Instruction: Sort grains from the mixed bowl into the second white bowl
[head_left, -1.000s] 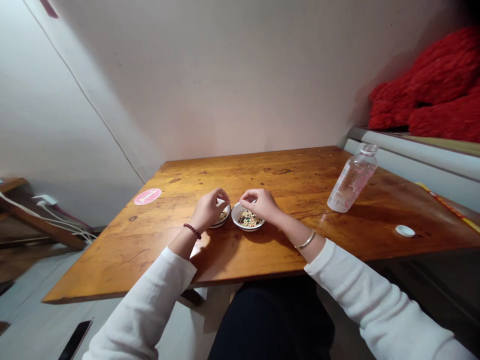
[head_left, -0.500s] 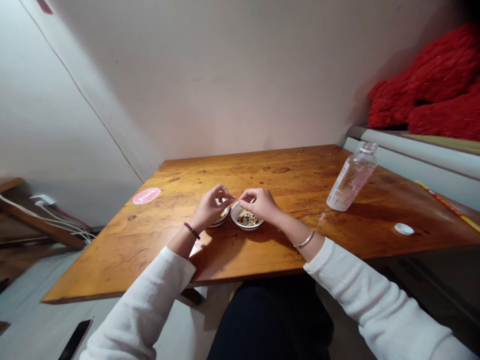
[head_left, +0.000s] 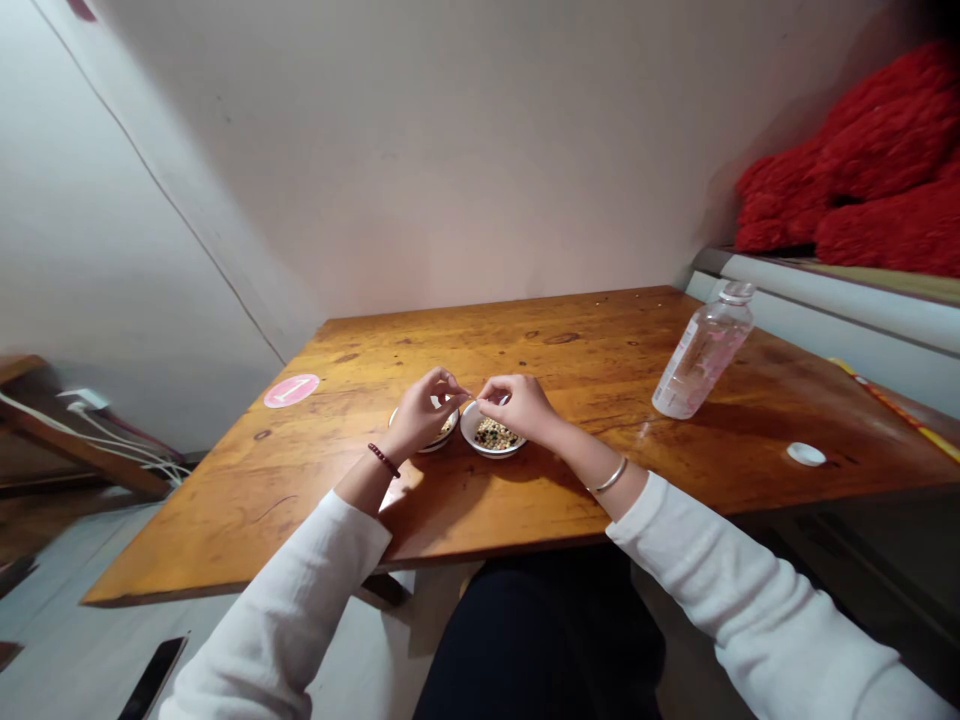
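Fingers (head_left: 456,388) of both hands are pinched shut over two small bowls at mid-tabletop (head_left: 525,500), the left hand (head_left: 421,410) above the left bowl (head_left: 420,445), the right hand (head_left: 519,405) over the bean-filled bowl (head_left: 491,437); what they grip is too small to tell.

Wooden table (head_left: 525,500) with two bowls (head_left: 491,437), bottle (head_left: 702,352), cap (head_left: 806,454), pink sticker (head_left: 291,390).

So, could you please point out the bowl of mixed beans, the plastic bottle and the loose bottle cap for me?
bowl of mixed beans (head_left: 491,437): head view, on the beans inside the bowl.
plastic bottle (head_left: 701,355): head view, on the middle of its clear body.
bottle cap (head_left: 806,454): head view, on its white top.
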